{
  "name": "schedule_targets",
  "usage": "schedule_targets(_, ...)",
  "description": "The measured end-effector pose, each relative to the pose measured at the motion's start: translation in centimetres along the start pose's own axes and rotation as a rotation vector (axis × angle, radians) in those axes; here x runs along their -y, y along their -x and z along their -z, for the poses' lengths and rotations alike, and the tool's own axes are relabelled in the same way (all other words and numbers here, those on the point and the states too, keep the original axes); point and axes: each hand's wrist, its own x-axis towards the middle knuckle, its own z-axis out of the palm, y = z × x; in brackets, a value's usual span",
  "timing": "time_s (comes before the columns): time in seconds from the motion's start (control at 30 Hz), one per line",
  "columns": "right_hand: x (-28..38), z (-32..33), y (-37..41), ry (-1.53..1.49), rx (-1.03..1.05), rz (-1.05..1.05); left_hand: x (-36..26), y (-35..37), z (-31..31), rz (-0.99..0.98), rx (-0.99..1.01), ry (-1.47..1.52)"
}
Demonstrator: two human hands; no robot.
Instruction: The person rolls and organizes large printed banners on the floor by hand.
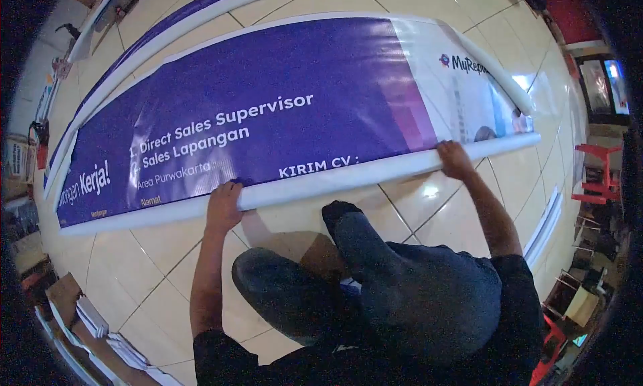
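A purple and white printed vinyl banner [268,91] lies spread on the tiled floor, with its near edge rolled into a long white tube [348,181]. My left hand [226,202] is closed over this roll left of its middle, fingers curled over the top. Farther right, my right hand [455,159] grips the same roll, its fingers bent over it. Both thumbs are hidden. Beyond the flat printed part, the banner's right edge curls up into another narrow roll [499,78].
My knees [402,279] are close behind the roll. Another long purple and white roll [154,44] curves along the far side. Red stools [596,175] stand at the right, and stacked white sheets [94,317] lie at the lower left. White strips [544,226] rest on the floor at right.
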Motion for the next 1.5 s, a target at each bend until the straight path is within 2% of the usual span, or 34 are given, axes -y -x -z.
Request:
schedule_targets(0.07, 1.1, 1.0, 0.3, -0.033, -0.002, -0.081, 0.4, 0.3, 1.1, 0.058, 0.02, -0.015)
schedule_targets(0.13, 3.8, -0.5, -1.8, -0.183, -0.126, 0.186, 0.7, 0.2, 0.6, 0.031, 0.008, -0.004)
schedule_targets(0.2, 10.5, -1.3, -4.4, -0.141, -0.222, 0.289, 1.0, 0.1, 0.7, 0.033, 0.001, -0.049)
schedule_targets(0.27, 15.6, -1.2, -7.8, -0.123, -0.165, 0.33, 1.8, -0.7, -0.8, 0.008, 0.014, 0.026)
schedule_targets(0.33, 19.6, 3.1, -7.8, -0.227, -0.082, 0.336, 3.0, 1.3, -0.2, 0.068, -0.03, 0.09)
schedule_targets(0.37, 20.0, 4.0, -8.4, -0.227, 0.064, 0.308, 5.2, 1.8, -2.9, 0.064, -0.013, 0.166)
schedule_targets(0.4, 19.3, 1.4, -9.0, -0.28, 0.041, 0.286, 5.1, 2.1, -3.9, 0.104, -0.066, 0.157)
schedule_targets(0.43, 19.5, 1.9, -8.8, -0.289, 0.066, 0.222, 4.3, 1.8, -2.4, 0.058, -0.077, 0.207)
schedule_targets(0.47, 17.8, -1.1, -8.8, -0.242, -0.042, 0.291, 3.4, 1.4, -1.0, 0.1, 0.038, 0.187)
schedule_targets(0.5, 16.0, -2.1, -8.3, -0.239, -0.097, 0.319, 3.3, 1.3, -2.4, 0.077, -0.028, 0.138)
schedule_targets(0.53, 14.1, -0.9, -8.0, -0.255, 0.031, 0.288, 2.0, 0.9, -1.8, 0.042, -0.074, 0.111)
schedule_targets(0.57, 9.6, -3.4, -6.4, -0.193, -0.145, 0.337, 0.0, 0.1, -0.7, 0.064, 0.01, 0.147)
schedule_targets(0.6, 5.5, -3.2, -5.8, -0.179, -0.016, 0.199, -1.5, -0.9, 0.3, 0.06, 0.095, 0.185)
schedule_targets(0.63, 0.5, -2.9, -3.9, -0.151, 0.066, 0.072, -2.1, -1.5, 1.0, 0.058, 0.088, 0.179)
schedule_targets(0.7, -22.1, -16.0, -0.4, 0.075, -0.298, 0.111, -3.2, -0.7, 0.9, -0.023, -0.01, 0.054)
schedule_targets(0.73, -25.9, -15.7, 2.0, 0.076, -0.297, 0.111, -3.1, -0.3, 1.4, -0.023, -0.01, 0.056)
schedule_targets(0.77, -29.8, -13.1, 5.0, 0.306, -0.2, -0.278, -2.5, 0.4, 2.0, 0.049, 0.0, 0.073)
schedule_targets(0.83, -29.7, -7.6, 7.6, 0.464, -0.355, -0.318, -1.8, 2.0, 2.9, 0.095, 0.019, 0.088)
schedule_targets(0.87, -27.6, -5.6, 7.0, 0.387, -0.606, 0.037, -1.2, 3.0, 3.0, 0.096, 0.056, 0.053)
schedule_targets(0.9, -26.1, -6.9, 6.2, 0.386, -0.383, -0.005, -0.9, 3.7, 2.8, 0.098, 0.089, 0.02)
schedule_targets(0.93, -16.7, -2.0, 3.7, 0.128, -0.206, 0.055, -0.8, 3.9, 2.4, 0.11, 0.118, -0.01)
schedule_targets(0.97, -11.6, -2.9, 1.6, -0.108, -0.194, 0.145, -1.1, 3.6, 1.9, 0.102, 0.123, -0.003)
schedule_targets(1.0, -2.3, 1.6, -0.6, -0.104, -0.084, 0.283, -1.8, 3.4, 1.1, 0.07, 0.153, 0.067)
schedule_targets(1.03, 7.6, 7.7, -2.0, -0.279, -0.001, 0.34, -2.7, 3.6, 0.0, 0.041, 0.19, 0.14)
schedule_targets(1.07, 9.9, 4.8, -2.6, -0.299, -0.088, 0.398, -4.0, 3.2, -0.7, 0.037, 0.21, 0.15)
schedule_targets(1.13, 17.8, 9.2, -3.2, -0.36, -0.059, 0.431, -6.1, -0.2, -0.4, -0.045, 0.255, 0.249)
schedule_targets(1.17, 20.3, 6.8, -3.7, -0.257, -0.062, 0.396, -6.4, -0.6, -0.1, -0.069, 0.242, 0.25)
schedule_targets(1.2, 22.2, 5.1, -4.3, -0.159, -0.055, 0.365, -6.9, -0.9, 0.9, -0.052, 0.281, 0.294)
schedule_targets(1.27, 22.0, 2.8, -4.5, -0.224, -0.16, 0.355, -6.5, -0.7, 1.0, -0.058, 0.33, 0.361)
schedule_targets(1.33, 23.1, 4.2, -3.7, -0.135, -0.061, 0.209, -5.2, -0.3, -0.1, -0.195, 0.358, 0.424)
schedule_targets(1.37, 22.2, 2.2, -3.6, -0.103, -0.132, 0.195, -4.2, 0.5, 0.3, -0.214, 0.358, 0.415)
schedule_targets(1.43, 16.6, -0.2, -0.6, 0.025, -0.177, 0.076, -6.5, 0.6, 1.3, -0.328, 0.064, 0.489)
schedule_targets(1.47, 14.7, -0.2, 1.1, 0.111, -0.158, -0.02, -6.0, 0.6, 1.7, -0.357, 0.064, 0.505)
schedule_targets(1.5, 12.4, -0.3, 2.8, 0.155, -0.155, -0.105, -4.1, 0.6, 2.3, -0.398, -0.038, 0.456)
